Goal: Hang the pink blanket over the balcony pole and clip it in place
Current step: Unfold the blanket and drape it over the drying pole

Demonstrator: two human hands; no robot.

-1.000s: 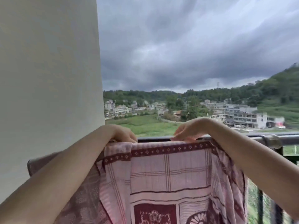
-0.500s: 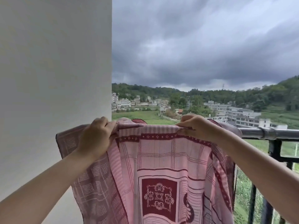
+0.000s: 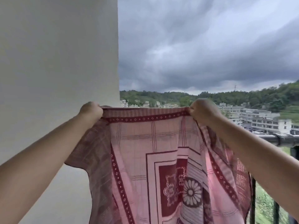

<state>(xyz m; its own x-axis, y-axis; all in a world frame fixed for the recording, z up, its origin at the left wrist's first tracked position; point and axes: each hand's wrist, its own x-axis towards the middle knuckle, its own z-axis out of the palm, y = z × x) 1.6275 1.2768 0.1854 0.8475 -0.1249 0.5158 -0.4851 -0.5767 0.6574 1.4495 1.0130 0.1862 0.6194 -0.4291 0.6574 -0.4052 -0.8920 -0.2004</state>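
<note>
Blanket held up, top edge stretched taut between both fists. Left hand grips one corner beside the wall; right hand grips the other. Pole lower right, apparently behind the cloth.

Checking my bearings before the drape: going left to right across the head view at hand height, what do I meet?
White wall → left hand → pink blanket → right hand → balcony pole.

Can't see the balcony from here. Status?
Left hand and right hand each grip the patterned pink blanket's top edge. Blanket held above the dark metal balcony pole. No clips visible.
</note>
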